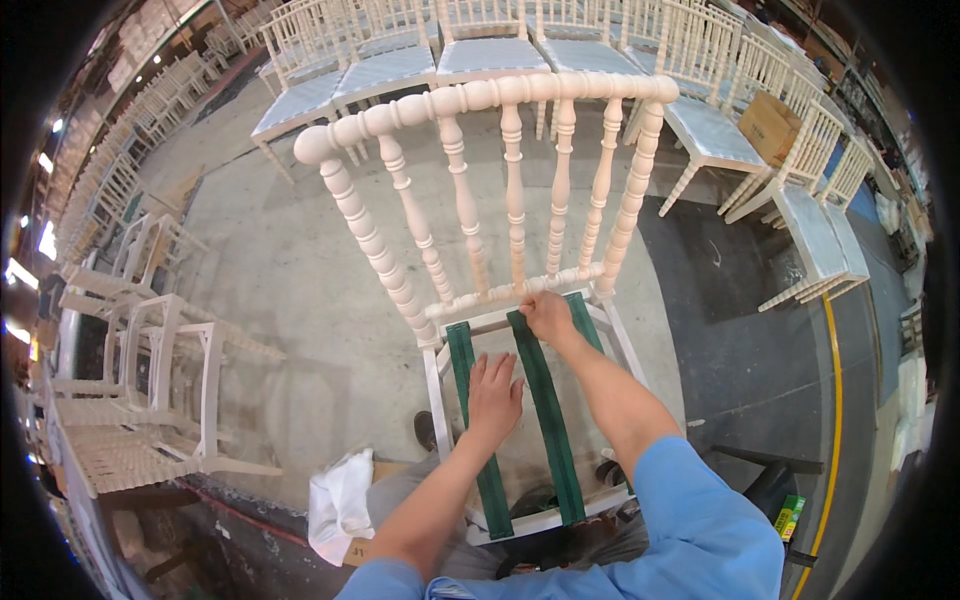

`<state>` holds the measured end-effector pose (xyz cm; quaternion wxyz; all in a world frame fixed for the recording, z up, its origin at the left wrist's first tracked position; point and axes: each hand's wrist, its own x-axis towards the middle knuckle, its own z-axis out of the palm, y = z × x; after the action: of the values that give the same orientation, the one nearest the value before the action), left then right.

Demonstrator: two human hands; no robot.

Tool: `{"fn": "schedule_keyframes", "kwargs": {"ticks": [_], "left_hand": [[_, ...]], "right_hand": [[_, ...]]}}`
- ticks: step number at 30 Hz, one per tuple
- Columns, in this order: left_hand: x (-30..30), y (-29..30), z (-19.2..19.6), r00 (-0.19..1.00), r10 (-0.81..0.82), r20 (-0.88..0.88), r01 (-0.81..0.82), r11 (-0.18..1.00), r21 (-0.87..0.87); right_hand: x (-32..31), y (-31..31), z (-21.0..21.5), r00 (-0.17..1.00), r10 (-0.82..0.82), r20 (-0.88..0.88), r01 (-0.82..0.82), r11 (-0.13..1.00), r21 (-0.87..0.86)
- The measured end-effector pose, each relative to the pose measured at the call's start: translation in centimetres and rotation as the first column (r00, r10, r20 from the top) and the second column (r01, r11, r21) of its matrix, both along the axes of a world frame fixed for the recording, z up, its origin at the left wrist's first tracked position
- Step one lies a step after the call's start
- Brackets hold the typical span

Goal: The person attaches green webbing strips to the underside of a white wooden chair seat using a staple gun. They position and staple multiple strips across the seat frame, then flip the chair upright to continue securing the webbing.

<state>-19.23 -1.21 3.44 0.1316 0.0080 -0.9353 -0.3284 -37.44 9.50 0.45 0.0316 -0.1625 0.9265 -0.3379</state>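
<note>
A cream wooden chair with turned spindles stands in front of me, its open seat frame crossed by green webbing straps. My left hand lies flat, fingers spread, between the left green strap and the middle green strap. My right hand is closed at the back rail, pressing or gripping the far end of the middle strap. A third green strap shows just right of that hand.
Rows of finished cream chairs with grey seats fill the back and right. Bare chair frames are stacked at the left. A white cloth lies on a cardboard box near my left elbow. A yellow floor line runs at the right.
</note>
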Motion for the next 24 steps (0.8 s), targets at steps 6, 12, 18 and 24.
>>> {"fn": "schedule_keyframes", "kwargs": {"ticks": [6, 12, 18, 24], "left_hand": [[-6.0, 0.0, -2.2, 0.99, -0.033, 0.138, 0.069, 0.962, -0.266], [-7.6, 1.8, -2.5, 0.978, -0.04, 0.203, 0.106, 0.94, -0.325], [-6.4, -0.8, -2.7, 0.936, 0.036, 0.35, 0.089, 0.939, -0.333], [-7.4, 0.6, -1.2, 0.915, -0.005, 0.403, 0.143, 0.939, -0.312]], "right_hand": [[0.7, -0.8, 0.9, 0.991, -0.059, 0.117, 0.062, 0.998, -0.026], [0.8, 3.3, 2.3, 0.978, -0.132, 0.159, 0.157, 0.976, -0.154], [12.2, 16.0, 6.2, 0.926, -0.317, 0.205, 0.373, 0.856, -0.357], [34.8, 38.2, 12.3, 0.597, -0.8, -0.061, 0.788, 0.599, -0.143]]}}
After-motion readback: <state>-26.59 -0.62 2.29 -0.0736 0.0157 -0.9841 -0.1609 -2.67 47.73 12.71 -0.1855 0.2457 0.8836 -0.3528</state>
